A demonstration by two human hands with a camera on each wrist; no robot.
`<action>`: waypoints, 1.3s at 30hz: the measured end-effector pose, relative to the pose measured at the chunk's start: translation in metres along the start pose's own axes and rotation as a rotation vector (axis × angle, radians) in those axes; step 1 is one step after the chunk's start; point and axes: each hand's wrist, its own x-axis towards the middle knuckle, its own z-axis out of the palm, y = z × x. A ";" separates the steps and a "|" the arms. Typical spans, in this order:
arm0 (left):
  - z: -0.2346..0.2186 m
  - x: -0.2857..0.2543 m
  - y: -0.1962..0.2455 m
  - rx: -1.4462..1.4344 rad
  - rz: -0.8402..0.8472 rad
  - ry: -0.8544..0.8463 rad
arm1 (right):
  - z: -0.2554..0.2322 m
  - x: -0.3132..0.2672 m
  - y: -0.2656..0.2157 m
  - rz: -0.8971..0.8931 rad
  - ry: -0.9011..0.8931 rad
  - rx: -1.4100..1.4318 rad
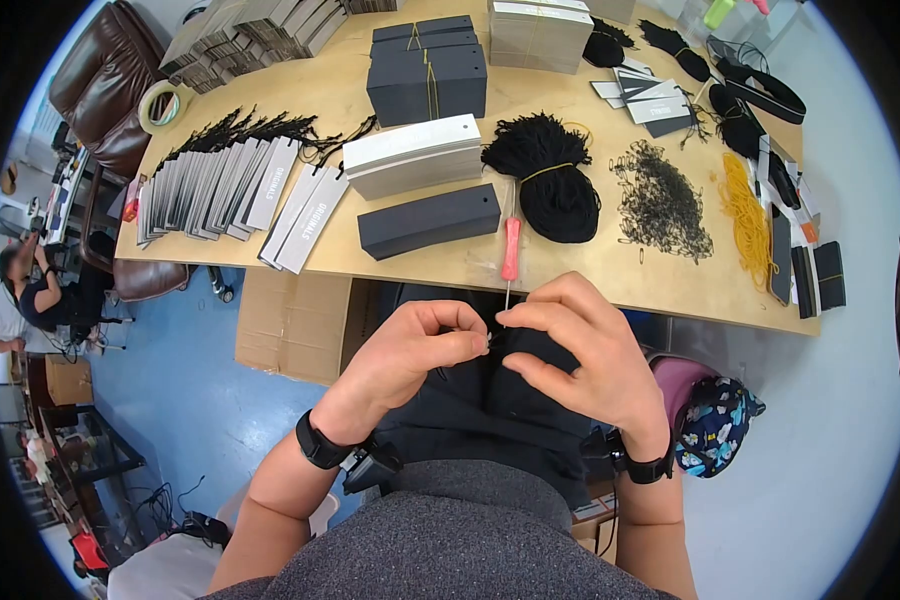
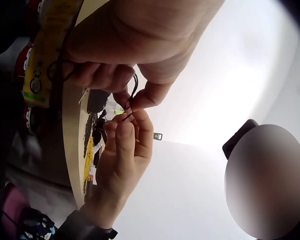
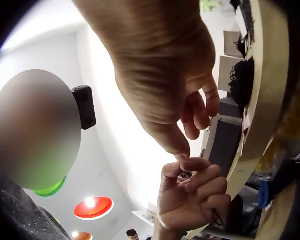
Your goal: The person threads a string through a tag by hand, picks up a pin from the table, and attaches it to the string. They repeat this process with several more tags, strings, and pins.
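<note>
My left hand [image 1: 410, 345] pinches a thin black cord [image 2: 135, 85] between thumb and index finger, above my lap. Part of the cord hangs as a small loop [image 3: 217, 217] by the curled lower fingers. Close to it on the right, my right hand [image 1: 585, 350] has thumb and index finger apart in the head view. Its fingertips come right up to the left fingertips and the cord's end in both wrist views. Beyond the hands, a red-handled tool [image 1: 511, 250] with a thin metal shaft lies at the table's front edge.
On the table [image 1: 610, 270] are a black cord bundle [image 1: 560, 205], loose small dark pins [image 1: 660, 205], yellow strings [image 1: 745, 225], stacked dark tags [image 1: 430, 220] and fanned grey tags [image 1: 215, 190]. A cardboard box [image 1: 290, 325] stands below. Another person [image 1: 45, 280] sits far left.
</note>
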 end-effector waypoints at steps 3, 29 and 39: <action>0.000 0.002 -0.001 -0.010 -0.018 -0.020 | 0.003 0.000 0.006 -0.071 -0.016 -0.047; 0.001 -0.014 0.003 0.149 0.051 0.172 | 0.011 0.001 0.017 -0.198 0.148 -0.288; -0.008 -0.025 0.001 0.202 -0.004 0.126 | 0.020 -0.003 0.013 -0.206 0.129 -0.235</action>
